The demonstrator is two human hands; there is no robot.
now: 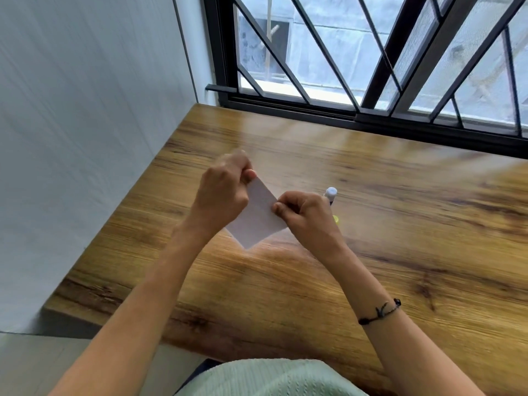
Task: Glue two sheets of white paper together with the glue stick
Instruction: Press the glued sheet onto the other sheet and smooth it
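Note:
A small white paper (257,218) is held above the wooden table (371,238), turned like a diamond. My left hand (224,192) pinches its upper corner between thumb and fingers. My right hand (303,212) pinches its right edge. Whether this is one sheet or two pressed together, I cannot tell. The glue stick (331,194) stands upright on the table just behind my right hand, its tip uncovered. Something yellow-green (336,219), perhaps its cap, peeks out beside my right hand.
A white wall (85,138) runs along the table's left edge. A window with black bars (371,67) stands behind the far edge. A dark cord bracelet (380,311) circles my right forearm.

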